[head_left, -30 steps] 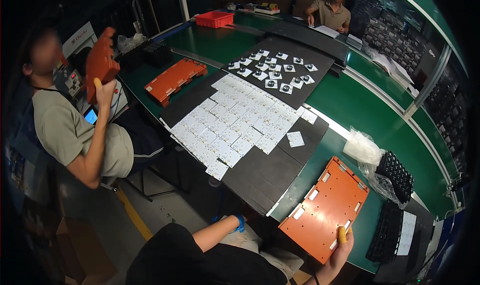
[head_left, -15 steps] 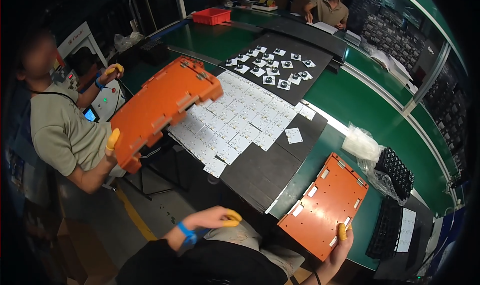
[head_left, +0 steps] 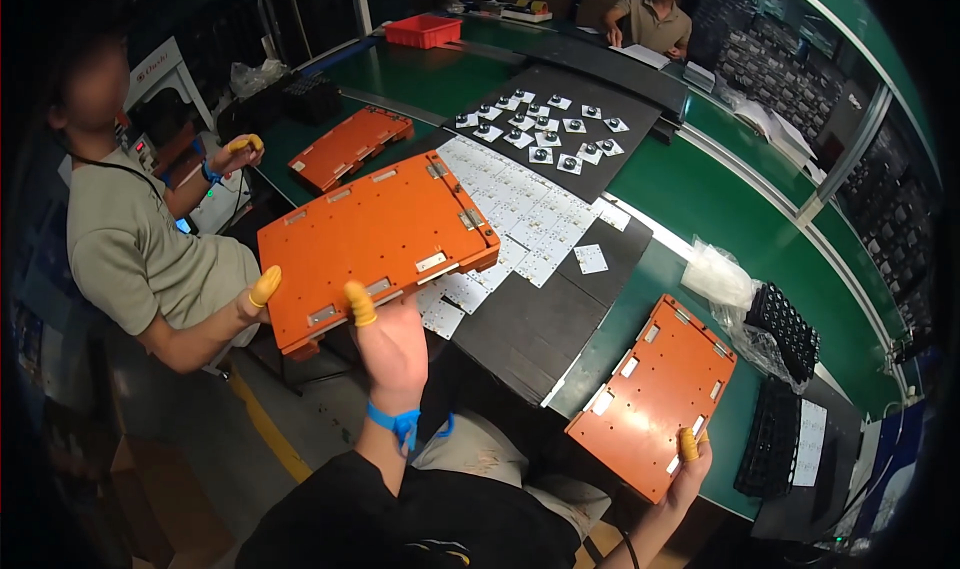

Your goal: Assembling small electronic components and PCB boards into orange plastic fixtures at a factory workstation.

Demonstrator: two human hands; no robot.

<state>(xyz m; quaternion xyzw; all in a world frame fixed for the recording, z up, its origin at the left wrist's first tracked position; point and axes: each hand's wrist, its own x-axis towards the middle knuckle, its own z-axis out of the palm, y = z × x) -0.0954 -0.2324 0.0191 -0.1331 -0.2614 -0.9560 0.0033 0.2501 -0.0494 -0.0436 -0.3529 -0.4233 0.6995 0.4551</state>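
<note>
My left hand (head_left: pixel 392 344) has its yellow-capped thumb on the near edge of an orange fixture plate (head_left: pixel 365 234); its other fingers are hidden beneath. A co-worker's hand (head_left: pixel 262 294) holds the left corner of that same plate, which is raised over the table. With my right hand (head_left: pixel 692 467) I grip a second orange fixture plate (head_left: pixel 655 399) by its lower right edge, the capped thumb on top. Metal clips and pale inserts line the edges of both plates. Partly under the left plate lie rows of white circuit boards (head_left: pixel 545 214).
Small boards with black round parts (head_left: pixel 540 155) lie on a black mat (head_left: pixel 625 134). Another orange fixture (head_left: pixel 350 147) rests beside the co-worker. Black trays (head_left: pixel 770 449) and clear plastic bags (head_left: pixel 715 274) are at right. A red bin (head_left: pixel 424 31) and another person (head_left: pixel 655 19) are farther back.
My left hand has risen from my lap to the raised plate's near edge. The co-worker has brought that plate toward me, uncovering another orange fixture behind. The right plate has shifted slightly.
</note>
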